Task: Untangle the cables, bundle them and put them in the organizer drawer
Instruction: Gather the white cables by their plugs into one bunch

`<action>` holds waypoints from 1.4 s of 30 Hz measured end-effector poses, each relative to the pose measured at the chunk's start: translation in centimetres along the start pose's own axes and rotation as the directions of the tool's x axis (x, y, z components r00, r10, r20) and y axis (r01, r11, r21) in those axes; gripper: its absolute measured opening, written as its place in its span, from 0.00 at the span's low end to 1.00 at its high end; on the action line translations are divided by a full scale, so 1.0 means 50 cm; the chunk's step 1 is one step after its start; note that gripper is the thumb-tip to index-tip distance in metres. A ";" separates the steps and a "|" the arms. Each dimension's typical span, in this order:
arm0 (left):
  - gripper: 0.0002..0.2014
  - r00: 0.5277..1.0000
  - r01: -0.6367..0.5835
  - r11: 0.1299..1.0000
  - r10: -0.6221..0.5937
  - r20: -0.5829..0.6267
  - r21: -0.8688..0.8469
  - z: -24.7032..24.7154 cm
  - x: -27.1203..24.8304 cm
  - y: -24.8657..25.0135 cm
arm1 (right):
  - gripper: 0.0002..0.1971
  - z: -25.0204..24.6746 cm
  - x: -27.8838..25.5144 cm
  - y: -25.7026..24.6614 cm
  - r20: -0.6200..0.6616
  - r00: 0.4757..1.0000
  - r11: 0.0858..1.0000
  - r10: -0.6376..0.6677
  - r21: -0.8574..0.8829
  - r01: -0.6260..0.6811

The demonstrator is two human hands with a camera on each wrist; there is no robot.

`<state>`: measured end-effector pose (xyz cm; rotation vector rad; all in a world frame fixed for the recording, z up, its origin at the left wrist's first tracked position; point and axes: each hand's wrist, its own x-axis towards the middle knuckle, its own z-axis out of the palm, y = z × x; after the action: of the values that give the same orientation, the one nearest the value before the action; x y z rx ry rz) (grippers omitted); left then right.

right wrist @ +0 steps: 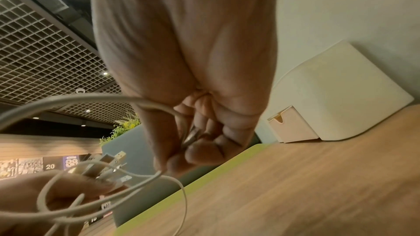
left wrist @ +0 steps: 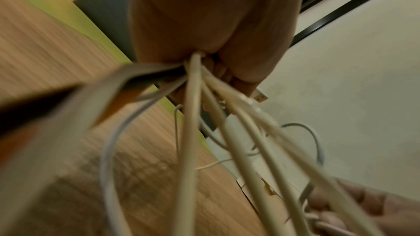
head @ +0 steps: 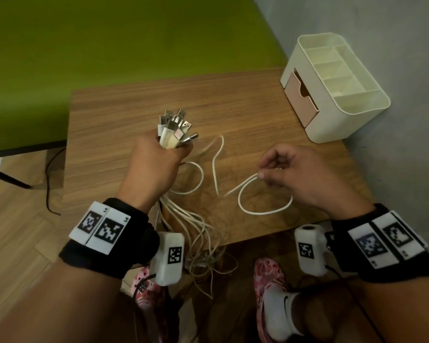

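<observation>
Several white cables (head: 183, 214) bunching in left hand (head: 154, 167) gripping plugs (head: 176, 127) upward, right hand (head: 295, 172) pinching a loop (head: 263, 206), "20" showing on a distant sign (right wrist: 50, 166).

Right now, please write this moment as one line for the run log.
left hand: grips cable bunch, plugs up | right hand: pinches one white cable loop over table | organizer drawer: slightly open

head: we look steeply down from above onto the wooden table (head: 233, 100) | left wrist: very near, we face along the left hand (left wrist: 204, 24) from under it | right wrist: low, tilted up past the right hand (right wrist: 193, 60) | shared by all 3: table, cables (head: 198, 219) | head + right wrist: organizer (head: 352, 115)
</observation>
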<state>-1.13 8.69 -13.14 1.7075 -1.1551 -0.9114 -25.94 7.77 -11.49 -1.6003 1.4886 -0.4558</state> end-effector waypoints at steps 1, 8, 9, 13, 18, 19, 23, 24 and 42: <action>0.06 1.000 -0.023 1.000 0.023 0.003 0.014 0.003 -0.004 0.004 | 0.08 0.000 0.000 0.001 -0.030 0.999 0.999 -0.033 -0.014 0.032; 0.06 0.993 -0.110 0.993 0.111 0.045 -0.036 0.017 -0.029 0.024 | 0.09 0.017 -0.002 -0.006 -0.138 0.984 0.985 -0.109 -0.148 0.088; 0.06 0.992 -0.094 0.994 0.098 0.073 -0.061 0.022 -0.033 0.026 | 0.09 0.021 -0.003 -0.010 -0.142 0.982 0.986 -0.125 -0.132 0.106; 0.06 0.978 -0.065 0.993 0.084 0.192 -0.103 0.045 -0.049 0.030 | 0.09 0.033 -0.011 -0.025 -0.163 0.969 0.983 -0.185 -0.050 0.179; 0.06 0.914 -0.101 0.993 0.115 0.388 -0.058 0.044 -0.056 0.032 | 0.09 0.037 -0.019 -0.030 -0.171 0.961 0.966 -0.216 0.109 0.236; 0.06 0.896 -0.087 0.995 0.103 0.431 -0.056 0.044 -0.058 0.034 | 0.09 0.035 -0.021 -0.030 -0.176 0.960 0.962 -0.219 0.124 0.242; 0.08 0.829 -0.070 0.995 0.099 0.551 -0.074 0.052 -0.073 0.047 | 0.10 0.025 -0.035 -0.029 -0.211 0.952 0.951 -0.222 0.166 0.259; 0.09 0.821 -0.068 0.994 0.107 0.560 -0.090 0.054 -0.077 0.050 | 0.10 0.024 -0.038 -0.029 -0.205 0.954 0.952 -0.217 0.173 0.254; 0.09 0.950 -0.193 0.964 0.137 0.281 0.185 0.045 -0.038 0.004 | 0.04 -0.009 -0.073 -0.012 0.359 0.929 0.993 0.090 -0.098 -0.059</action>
<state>-3.78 9.87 -13.58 1.6552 -1.5995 -0.9614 -26.70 10.98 -9.70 -1.5856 1.2922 -0.0455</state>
